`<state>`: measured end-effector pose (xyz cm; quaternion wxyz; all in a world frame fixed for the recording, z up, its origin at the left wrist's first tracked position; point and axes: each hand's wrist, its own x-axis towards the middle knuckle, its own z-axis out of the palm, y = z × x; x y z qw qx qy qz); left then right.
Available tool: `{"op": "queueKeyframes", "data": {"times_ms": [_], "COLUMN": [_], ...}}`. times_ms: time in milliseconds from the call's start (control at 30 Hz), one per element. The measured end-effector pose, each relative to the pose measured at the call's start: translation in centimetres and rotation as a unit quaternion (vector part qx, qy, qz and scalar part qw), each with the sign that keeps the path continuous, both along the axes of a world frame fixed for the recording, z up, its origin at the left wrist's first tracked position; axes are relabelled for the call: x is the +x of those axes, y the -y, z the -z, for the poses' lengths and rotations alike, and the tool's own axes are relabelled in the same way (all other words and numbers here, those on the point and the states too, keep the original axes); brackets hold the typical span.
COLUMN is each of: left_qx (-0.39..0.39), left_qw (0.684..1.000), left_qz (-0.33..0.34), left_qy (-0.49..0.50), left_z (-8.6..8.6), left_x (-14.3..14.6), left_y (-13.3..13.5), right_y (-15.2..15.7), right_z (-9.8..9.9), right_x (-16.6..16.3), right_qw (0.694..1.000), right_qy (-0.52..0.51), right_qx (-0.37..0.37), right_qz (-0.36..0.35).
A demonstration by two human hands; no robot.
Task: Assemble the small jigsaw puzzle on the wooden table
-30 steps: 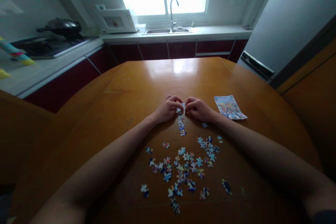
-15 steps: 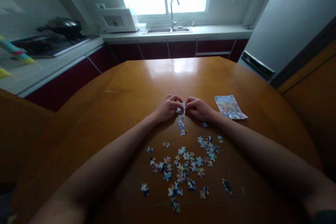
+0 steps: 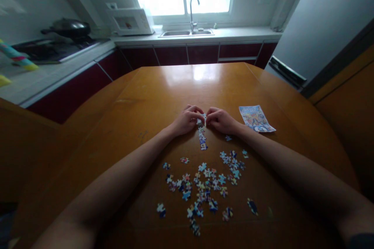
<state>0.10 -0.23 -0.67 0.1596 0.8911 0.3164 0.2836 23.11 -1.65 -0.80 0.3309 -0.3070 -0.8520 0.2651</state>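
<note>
A narrow strip of joined jigsaw puzzle pieces (image 3: 202,138) lies on the wooden table, running away from me. At its far end my left hand (image 3: 188,120) curls in from the left, fingers closed at a puzzle piece (image 3: 199,122). Opposite it, my right hand (image 3: 219,120) is bent in from the right, its fingertips against the strip's far end; they partly hide the pieces there. One loose puzzle piece (image 3: 228,138) lies just below my right wrist. Nearer to me spreads a scatter of loose jigsaw pieces (image 3: 207,183), mostly blue, white and pink.
A printed picture sheet (image 3: 256,119) lies right of my right hand on the table (image 3: 152,89). Single puzzle pieces (image 3: 252,206) lie at the scatter's edges. Beyond the table are a counter with a sink (image 3: 187,33), a microwave (image 3: 131,21) and a pot (image 3: 68,28).
</note>
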Motion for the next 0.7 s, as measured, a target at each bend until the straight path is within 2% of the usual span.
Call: {"op": "queueKeyframes", "data": {"times_ms": [700], "left_qx": [-0.007], "left_qw": [1.0], "left_qz": [0.001], "left_qy": [-0.01], "left_z": [-0.32], "left_x": [0.19], "left_y": [0.19], "right_y": [-0.06], "right_z": [0.05], "right_x": [0.0], "right_qw": [1.0], "right_qy": [0.003], "right_qx": [-0.002], "right_qz": [-0.001]}}
